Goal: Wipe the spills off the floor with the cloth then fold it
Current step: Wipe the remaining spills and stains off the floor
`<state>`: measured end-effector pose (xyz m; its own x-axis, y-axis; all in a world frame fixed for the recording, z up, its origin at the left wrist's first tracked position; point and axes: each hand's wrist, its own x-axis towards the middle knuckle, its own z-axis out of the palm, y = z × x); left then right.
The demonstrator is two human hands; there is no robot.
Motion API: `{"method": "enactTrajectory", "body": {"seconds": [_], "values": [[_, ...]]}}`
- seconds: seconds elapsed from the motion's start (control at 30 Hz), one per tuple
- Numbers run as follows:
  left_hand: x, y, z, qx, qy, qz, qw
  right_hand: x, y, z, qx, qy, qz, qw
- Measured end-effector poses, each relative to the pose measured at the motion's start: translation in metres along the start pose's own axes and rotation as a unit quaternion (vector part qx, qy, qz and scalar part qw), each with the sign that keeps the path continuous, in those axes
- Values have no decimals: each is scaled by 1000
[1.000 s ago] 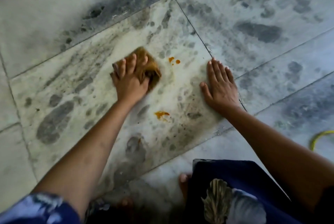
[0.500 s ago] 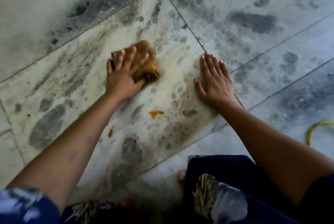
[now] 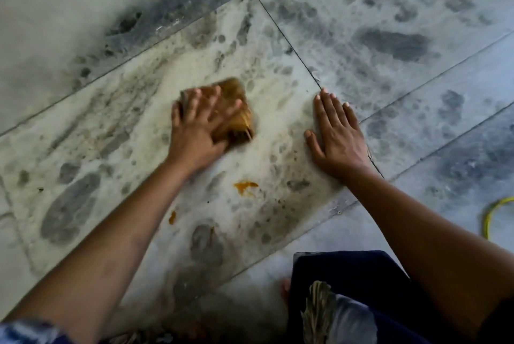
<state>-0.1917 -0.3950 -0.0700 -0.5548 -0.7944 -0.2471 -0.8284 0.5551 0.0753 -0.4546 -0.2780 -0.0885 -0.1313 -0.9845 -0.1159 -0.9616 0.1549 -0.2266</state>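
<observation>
We see soft, flat light and faint shadows. The left hand [image 3: 194, 132] and the cloth [image 3: 236, 96] under it smear with motion (the right hand [image 3: 336, 135] is crisp); the floor [image 3: 83, 10] beyond the left fingers turns hazy.

The brown cloth [image 3: 236, 99] lay bunched on the dirty floor [image 3: 83, 149]. A bigger orange spill [image 3: 246, 186] and a smaller orange spill [image 3: 172, 217] sat near it, not touching.

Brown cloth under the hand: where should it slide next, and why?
Probably pull the bunched brown cloth back toward the body, onto the orange spill just below the left hand. That blotch and a smaller orange spot beside the forearm lie unwiped on the pale stone floor tile, while the right hand rests flat, bracing.
</observation>
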Motion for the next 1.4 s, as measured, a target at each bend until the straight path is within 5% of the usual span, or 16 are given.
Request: {"method": "enactTrajectory", "body": {"seconds": [0.17,0.33,0.43,0.6,0.77,0.97,1.1,1.23,1.33,1.4], "values": [[94,19,-34,-71,-6,-154,985,3,0,-1,-7,-1,-7,1000],[51,96,-13,-33,4,11,999,4,-1,-5,-11,-6,-12,1000],[6,73,1,-27,22,75,997,4,1,-6,-7,-2,-13,1000],[36,3,-24,-45,2,-105,993,-4,0,-4,3,1,-14,1000],[72,45,-55,-109,44,-187,975,-2,2,-11,21,-4,-22,1000],[-44,126,-13,-72,-13,-62,995,-5,-2,-11,119,1,-2,993],[-121,109,27,9,-10,26,1000,-14,-9,-11,102,-25,-61,993],[-93,52,21,-15,7,-141,990,-14,-19,-3,94,-24,-84,992],[-71,76,17,-52,14,-252,966,-12,-18,0,89,-17,-91,992],[-87,114,24,-57,43,-255,964,-13,-19,1,85,-13,-95,992]]}}
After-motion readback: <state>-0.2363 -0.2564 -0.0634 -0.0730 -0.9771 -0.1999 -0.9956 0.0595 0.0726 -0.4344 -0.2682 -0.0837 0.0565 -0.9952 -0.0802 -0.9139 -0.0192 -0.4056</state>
